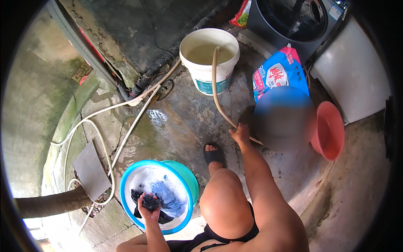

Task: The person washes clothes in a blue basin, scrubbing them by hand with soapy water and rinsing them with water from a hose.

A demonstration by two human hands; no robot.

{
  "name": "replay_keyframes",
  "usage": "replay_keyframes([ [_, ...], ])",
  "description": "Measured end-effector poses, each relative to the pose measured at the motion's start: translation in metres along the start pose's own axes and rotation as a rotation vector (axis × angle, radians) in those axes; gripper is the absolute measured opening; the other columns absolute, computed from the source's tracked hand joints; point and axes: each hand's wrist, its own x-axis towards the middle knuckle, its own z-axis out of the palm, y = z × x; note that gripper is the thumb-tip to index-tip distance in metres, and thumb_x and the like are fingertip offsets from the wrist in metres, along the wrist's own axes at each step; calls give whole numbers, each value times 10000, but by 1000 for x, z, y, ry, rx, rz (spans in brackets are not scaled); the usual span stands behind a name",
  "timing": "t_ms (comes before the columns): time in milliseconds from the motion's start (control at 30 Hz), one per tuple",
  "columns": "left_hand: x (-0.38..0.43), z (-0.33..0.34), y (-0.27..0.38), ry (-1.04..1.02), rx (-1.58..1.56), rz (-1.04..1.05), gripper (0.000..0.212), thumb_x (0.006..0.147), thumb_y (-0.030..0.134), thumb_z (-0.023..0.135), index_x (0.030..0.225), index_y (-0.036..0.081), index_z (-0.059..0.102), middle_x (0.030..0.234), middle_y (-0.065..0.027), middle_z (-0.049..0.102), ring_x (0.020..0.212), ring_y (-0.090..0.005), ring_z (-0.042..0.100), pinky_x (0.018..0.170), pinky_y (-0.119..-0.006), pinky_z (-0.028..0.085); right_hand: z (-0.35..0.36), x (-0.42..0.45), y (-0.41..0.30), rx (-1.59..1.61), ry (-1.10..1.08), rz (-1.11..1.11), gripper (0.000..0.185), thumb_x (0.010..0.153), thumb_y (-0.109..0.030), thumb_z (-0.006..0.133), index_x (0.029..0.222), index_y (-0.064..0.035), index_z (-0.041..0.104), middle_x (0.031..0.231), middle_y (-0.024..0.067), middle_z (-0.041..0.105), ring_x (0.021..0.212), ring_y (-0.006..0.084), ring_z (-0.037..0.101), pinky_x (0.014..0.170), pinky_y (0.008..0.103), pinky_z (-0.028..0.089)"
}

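My left hand (149, 209) grips a bunched wad of black cloth (150, 202) inside a wide blue-rimmed basin (190, 201). Beside it in the basin lie a light blue cloth (167, 198) and more dark fabric, with whitish suds around them. The basin rests tilted on a green tub (193, 179). Over to the right, my right hand (241, 134) is closed around a beige hose (215, 85). One end of this hose dips into the cloudy water of a white plastic bucket (209, 63); past my hand it runs toward a blurred patch.
A blue detergent bag (281, 72) bearing writing stands near a dark washing machine (252, 23), partly hidden by the blur. A pink basin (329, 132) is at right. Pale hoses (135, 119) cross the left floor near a tree trunk (53, 201) and flat slab (91, 170).
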Motion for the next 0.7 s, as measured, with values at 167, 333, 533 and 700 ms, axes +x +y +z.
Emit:
replay_keyframes([
  [167,-3,-5,2,-20,-12,8,229,861,359,664,1038,215,640,960,-71,670,801,-273,662,662,-420,550,-6,1,-24,-98,27,-118,467,810,-394,738,1092,-32,653,1007,174,671,1019,350,627,873,452,510],
  [333,-4,-3,-2,-30,-51,9,259,865,360,641,1044,172,648,991,-87,673,834,-290,666,734,-450,559,-4,1,-15,88,174,-335,330,900,-311,649,1132,-77,648,967,170,682,909,382,642,778,462,515],
  [533,-19,20,-4,-38,-32,7,186,860,321,667,963,170,632,918,-91,669,768,-273,654,688,-405,570,-123,0,-80,206,162,-392,454,959,-315,548,1355,-99,505,916,272,662,821,447,647,696,538,507],
  [700,-9,27,-11,-12,3,-27,185,853,320,662,980,189,630,923,-88,668,774,-273,657,688,-406,563,-226,62,-131,76,120,-453,481,945,-313,522,1397,-154,472,1012,260,673,935,444,659,813,559,523],
])
